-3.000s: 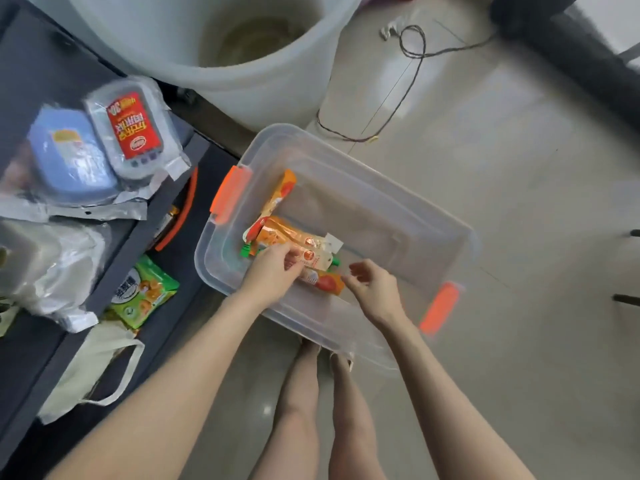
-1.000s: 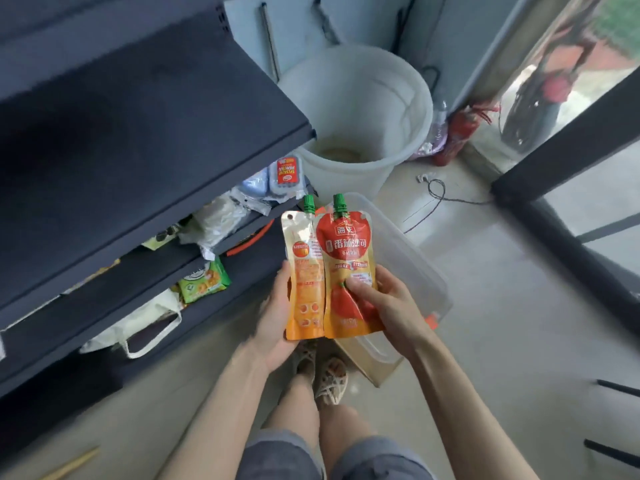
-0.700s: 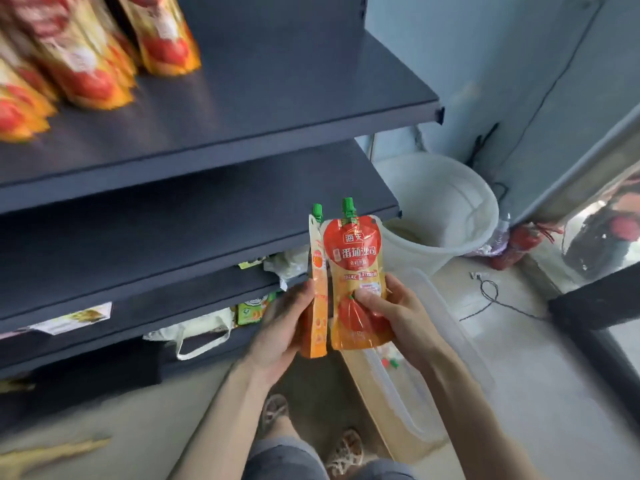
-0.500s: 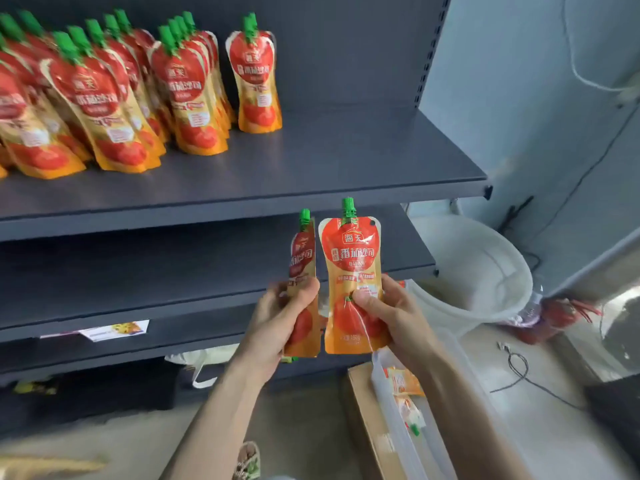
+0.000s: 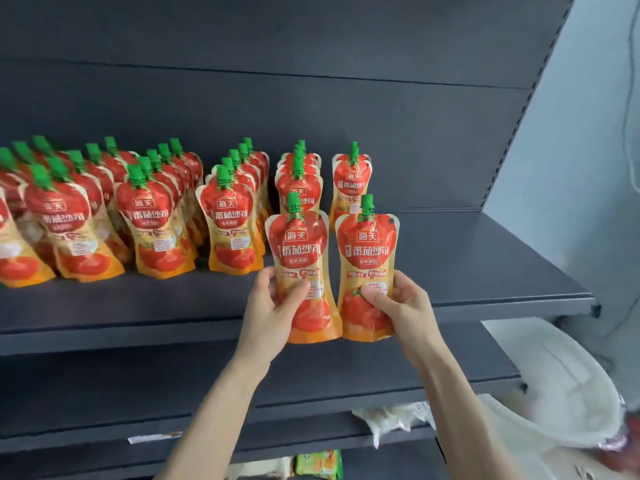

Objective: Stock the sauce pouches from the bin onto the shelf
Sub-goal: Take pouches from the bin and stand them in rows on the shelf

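Two pouches held upright in front of shelf (image 5: 485, 271), one per hand.

L hand (image 5: 273, 306) was clamped on L pouch (image 5: 301, 258), thumb across front, fingers behind. R hand (image 5: 401, 306) was clamped on R pouch (image 5: 367, 261) same way. Both pouches stood side by side, nearly touching, green caps up, labels facing cam, bases level w/ shelf front edge, not resting on it. Stocked pouches (image 5: 145, 223) stood in rows on shelf, L and center; single pouch (image 5: 350, 183) stood at R end of rows, just behind the held pair. Shelf bare to R of that. Lower shelves sat below arms; white bucket (image 5: 571, 393) at lower R. Bin not in view.
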The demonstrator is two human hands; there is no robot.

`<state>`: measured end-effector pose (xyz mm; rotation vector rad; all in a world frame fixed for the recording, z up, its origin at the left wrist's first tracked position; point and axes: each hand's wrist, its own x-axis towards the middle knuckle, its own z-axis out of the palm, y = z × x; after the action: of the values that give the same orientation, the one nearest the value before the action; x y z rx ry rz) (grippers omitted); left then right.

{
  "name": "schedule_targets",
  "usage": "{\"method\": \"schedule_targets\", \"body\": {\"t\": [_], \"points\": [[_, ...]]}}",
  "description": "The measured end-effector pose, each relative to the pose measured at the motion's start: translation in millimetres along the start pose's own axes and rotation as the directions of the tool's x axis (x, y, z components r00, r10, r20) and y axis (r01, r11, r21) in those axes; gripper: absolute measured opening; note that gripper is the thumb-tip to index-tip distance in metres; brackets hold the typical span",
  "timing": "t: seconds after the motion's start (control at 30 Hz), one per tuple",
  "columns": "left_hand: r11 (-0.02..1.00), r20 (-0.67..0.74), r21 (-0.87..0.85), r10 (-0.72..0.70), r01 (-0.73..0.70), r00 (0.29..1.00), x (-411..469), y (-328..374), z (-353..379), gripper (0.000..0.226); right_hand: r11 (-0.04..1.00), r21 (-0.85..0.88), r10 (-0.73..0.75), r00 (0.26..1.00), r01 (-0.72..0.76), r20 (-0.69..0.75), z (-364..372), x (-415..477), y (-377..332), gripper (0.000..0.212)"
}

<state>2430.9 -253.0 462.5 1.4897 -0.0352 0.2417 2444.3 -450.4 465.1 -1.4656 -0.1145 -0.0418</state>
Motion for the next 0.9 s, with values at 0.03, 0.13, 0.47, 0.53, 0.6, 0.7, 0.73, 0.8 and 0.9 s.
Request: {"method": "schedule_targets", "body": {"t": [0.03, 0.13, 0.47, 0.53, 0.6, 0.7, 0.73, 0.8, 0.9], "points": [[1.000, -0.005, 0.005, 0.016, -0.016, 1.000, 9.9, 0.5, -4.3, 0.032, 1.000, -0.018, -0.020, 1.000, 0.020, -0.019, 5.7, 8.4, -1.0, 0.033], [0.998, -0.016, 0.040, 0.049, -0.048, 0.999, 38.4, -0.9, -12.7, 0.032, 0.996, -0.055, -0.074, 0.994, 0.070, -0.081, 17.4, 32.5, -2.5, 0.025], [0.985, -0.031, 0.127, 0.123, -0.118, 0.992, 102.2, -18.0, -3.0, 0.032, 0.983, -0.111, -0.158, 0.979, 0.145, -0.126, 18.1, 103.6, 3.9, 0.026], [0.984, -0.044, 0.141, 0.119, -0.112, 0.992, 107.0, -23.7, -0.2, 0.034, 0.973, -0.166, -0.183, 0.974, 0.160, -0.136, 14.8, 115.1, 6.4, 0.026], [0.982, -0.050, 0.149, 0.121, -0.113, 0.991, 109.6, -27.8, 1.5, 0.035, 0.967, -0.191, -0.198, 0.967, 0.167, -0.158, 10.8, 123.5, 11.8, 0.026], [0.974, -0.043, 0.200, 0.122, -0.111, 0.992, 108.6, -34.7, 1.8, 0.040, 0.963, -0.212, -0.197, 0.969, 0.164, -0.147, 4.9, 129.3, 23.7, 0.029], [0.966, -0.036, 0.231, 0.128, -0.116, 0.991, 107.2, -37.4, 1.6, 0.042, 0.955, -0.247, -0.198, 0.972, 0.162, -0.125, 2.9, 129.4, 28.1, 0.031], [0.951, -0.021, 0.287, 0.131, -0.119, 0.991, 106.6, -42.5, 1.8, 0.046, 0.937, -0.314, -0.186, 0.979, 0.152, -0.079, -0.9, 128.6, 36.0, 0.036], [0.942, -0.028, 0.317, 0.123, -0.108, 0.992, 108.1, -44.1, 3.7, 0.049, 0.921, -0.360, -0.183, 0.981, 0.149, -0.061, -5.0, 129.6, 42.0, 0.041]]}}
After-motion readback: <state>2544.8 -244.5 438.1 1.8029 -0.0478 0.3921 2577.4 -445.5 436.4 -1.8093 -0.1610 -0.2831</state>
